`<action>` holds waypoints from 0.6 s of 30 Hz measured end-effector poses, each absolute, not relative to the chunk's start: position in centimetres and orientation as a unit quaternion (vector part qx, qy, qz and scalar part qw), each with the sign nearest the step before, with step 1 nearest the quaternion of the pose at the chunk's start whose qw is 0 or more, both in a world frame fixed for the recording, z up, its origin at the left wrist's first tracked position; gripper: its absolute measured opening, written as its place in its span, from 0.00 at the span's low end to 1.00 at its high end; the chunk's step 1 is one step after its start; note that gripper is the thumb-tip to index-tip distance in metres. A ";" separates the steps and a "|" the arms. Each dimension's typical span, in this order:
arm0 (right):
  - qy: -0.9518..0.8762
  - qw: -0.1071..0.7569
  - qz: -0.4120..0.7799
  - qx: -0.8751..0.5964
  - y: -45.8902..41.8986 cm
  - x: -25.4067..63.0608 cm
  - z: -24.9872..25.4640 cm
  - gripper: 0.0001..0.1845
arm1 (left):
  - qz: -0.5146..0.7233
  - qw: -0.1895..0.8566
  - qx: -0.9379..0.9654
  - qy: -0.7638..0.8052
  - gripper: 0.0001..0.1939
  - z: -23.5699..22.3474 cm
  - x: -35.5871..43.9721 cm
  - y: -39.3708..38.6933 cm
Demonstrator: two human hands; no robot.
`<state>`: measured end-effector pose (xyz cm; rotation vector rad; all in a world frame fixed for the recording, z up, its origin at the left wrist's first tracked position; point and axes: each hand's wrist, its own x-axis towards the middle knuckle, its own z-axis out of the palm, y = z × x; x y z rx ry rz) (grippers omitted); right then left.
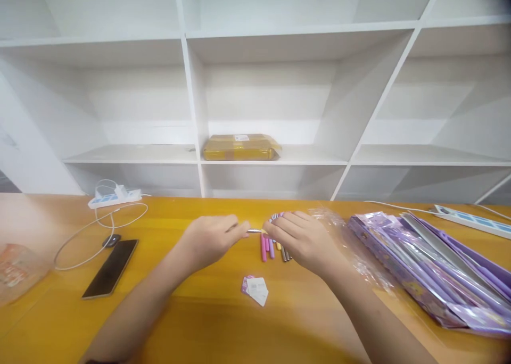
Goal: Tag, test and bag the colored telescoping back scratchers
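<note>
My left hand [211,240] and my right hand [304,238] meet over the middle of the orange table [191,321]. Both pinch a thin pen [255,230] between them, the left on one end, the right on the other. Under my right hand lie several coloured pens [268,247], pink, purple and grey, side by side. A small white and purple card [255,290] lies just in front of them. A crumpled clear plastic wrapper [343,236] sits right of my right hand.
A stack of purple stationery sets in plastic [431,268] fills the right. A black phone [110,267], a white cable [91,231] and a power strip [115,197] lie left. Another power strip [471,217] is far right. White shelves hold a yellow parcel [240,147]. A clear bag [18,271] sits at the left edge.
</note>
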<state>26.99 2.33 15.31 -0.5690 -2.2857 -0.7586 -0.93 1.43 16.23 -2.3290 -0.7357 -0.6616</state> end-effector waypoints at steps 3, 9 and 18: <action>-0.872 0.332 -0.285 -0.218 2.7 26.8 15.1 0.12 | -0.247 0.296 -0.878 -0.282 0.10 16.1 -1.2 1.9; -0.864 0.354 -0.283 -0.219 5.1 29.6 15.5 0.13 | -0.262 0.306 -0.867 -0.292 0.12 16.9 -3.5 4.1; -0.755 0.400 -0.317 -0.411 9.6 44.6 15.5 0.13 | -0.271 0.315 -0.816 -0.401 0.17 19.3 -12.8 7.6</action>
